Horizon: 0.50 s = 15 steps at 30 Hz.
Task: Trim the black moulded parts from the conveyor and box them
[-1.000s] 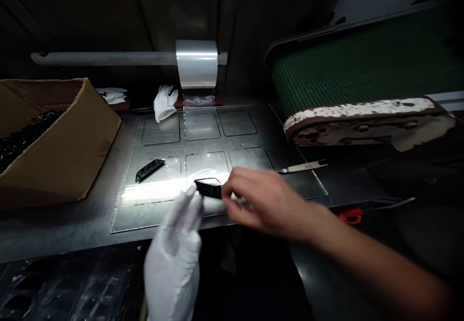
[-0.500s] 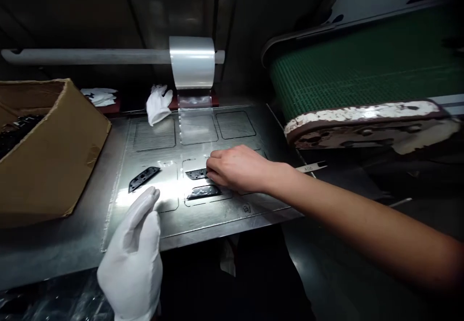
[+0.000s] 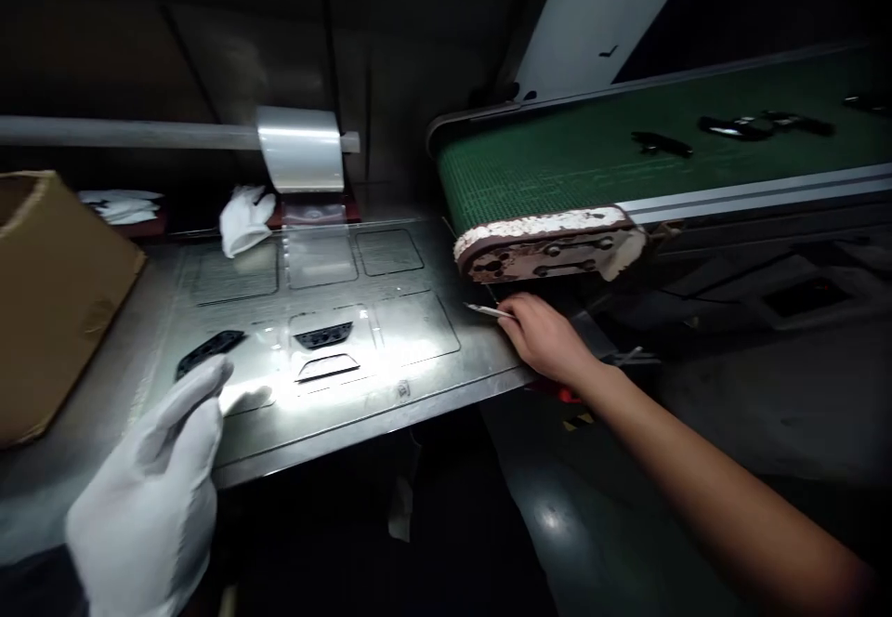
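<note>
My left hand [image 3: 157, 478], in a white glove, is at the lower left with thumb and fingers apart. Its fingertips are beside or over the near edge of a black plastic part [image 3: 209, 349] on the metal plate [image 3: 362, 403]. My bare right hand [image 3: 547, 338] is at the plate's right edge, its fingers closed on a slim pale tool [image 3: 491, 310]. The tool's narrow end points left; its exact kind is unclear. Mid-plate lies a second black plastic part [image 3: 324, 335], and just in front of it a glossy dark-edged piece [image 3: 327, 368] reflects the light.
A clear film roll [image 3: 301, 148] hangs on a bar behind the plate, its strip reaching down onto it. White gloves [image 3: 245, 219] lie at the back. On the left stands a cardboard box [image 3: 76, 310]. A green conveyor belt [image 3: 544, 166] carrying several black parts rises at right.
My right hand has left the middle black part, moved right and taken hold of the pale tool at the plate's edge. The view has turned right, bringing more of the conveyor into sight.
</note>
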Motion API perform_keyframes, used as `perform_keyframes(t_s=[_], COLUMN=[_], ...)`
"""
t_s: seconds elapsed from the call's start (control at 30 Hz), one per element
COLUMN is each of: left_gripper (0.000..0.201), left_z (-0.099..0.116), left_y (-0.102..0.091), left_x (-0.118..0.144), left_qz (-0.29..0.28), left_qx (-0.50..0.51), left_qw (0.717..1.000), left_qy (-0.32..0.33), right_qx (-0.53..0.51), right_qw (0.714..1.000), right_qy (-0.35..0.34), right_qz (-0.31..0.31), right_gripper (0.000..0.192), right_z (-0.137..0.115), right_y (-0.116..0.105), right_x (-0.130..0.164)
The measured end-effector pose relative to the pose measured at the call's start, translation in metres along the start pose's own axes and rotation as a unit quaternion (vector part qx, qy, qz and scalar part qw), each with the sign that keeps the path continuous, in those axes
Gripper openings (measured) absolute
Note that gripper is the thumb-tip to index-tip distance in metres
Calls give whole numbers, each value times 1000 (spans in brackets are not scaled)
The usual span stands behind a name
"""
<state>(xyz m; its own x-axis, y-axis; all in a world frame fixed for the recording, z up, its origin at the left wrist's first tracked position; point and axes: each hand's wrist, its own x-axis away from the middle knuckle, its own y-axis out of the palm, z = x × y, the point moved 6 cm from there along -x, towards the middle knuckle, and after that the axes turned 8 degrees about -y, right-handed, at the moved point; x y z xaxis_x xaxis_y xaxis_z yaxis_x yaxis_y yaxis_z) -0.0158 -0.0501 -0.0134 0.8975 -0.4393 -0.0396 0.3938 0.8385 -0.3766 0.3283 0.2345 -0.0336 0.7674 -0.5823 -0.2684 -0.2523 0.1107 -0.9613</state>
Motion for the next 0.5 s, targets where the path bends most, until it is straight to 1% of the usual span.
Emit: perform_keyframes(t_s=[0.03, 0.1, 0.17, 0.23, 0.3, 0.37, 0.43, 0.5], left_gripper=[31, 32, 35, 38, 39, 37, 36, 35], left_z=[8, 22, 30, 28, 24, 20, 17, 15], left_y=[-1, 4, 17, 34, 49, 60, 67, 69], left_x=[-5, -19, -36, -50, -60, -65, -64, -63], left_qz=[-1, -34, -97, -164, -208, -236, -252, -258], left_qx=[-49, -142, -215, -290, -342, -371, -384, -389], left_qw=[999, 984, 952, 908, 873, 849, 833, 825], left_qy=[22, 103, 197, 254, 278, 293, 309, 320], right_qx=[-8, -25, -36, -47, -55, -55, -51, -52], right_qw=[1000, 999, 997, 990, 984, 978, 972, 967], right_qy=[2, -17, -69, -130, -169, -192, -207, -221], right_qz=[14, 33, 28, 4, -26, -66, -99, -114], right_gripper=[28, 31, 35, 38, 38, 34, 32, 29], right_z=[-5, -22, -52, -90, -128, -162, -190, -210], right_y=[-3, -11, -19, -23, -20, -12, -1, 7], right_x=[-1, -8, -24, -45, -70, -93, -112, -125])
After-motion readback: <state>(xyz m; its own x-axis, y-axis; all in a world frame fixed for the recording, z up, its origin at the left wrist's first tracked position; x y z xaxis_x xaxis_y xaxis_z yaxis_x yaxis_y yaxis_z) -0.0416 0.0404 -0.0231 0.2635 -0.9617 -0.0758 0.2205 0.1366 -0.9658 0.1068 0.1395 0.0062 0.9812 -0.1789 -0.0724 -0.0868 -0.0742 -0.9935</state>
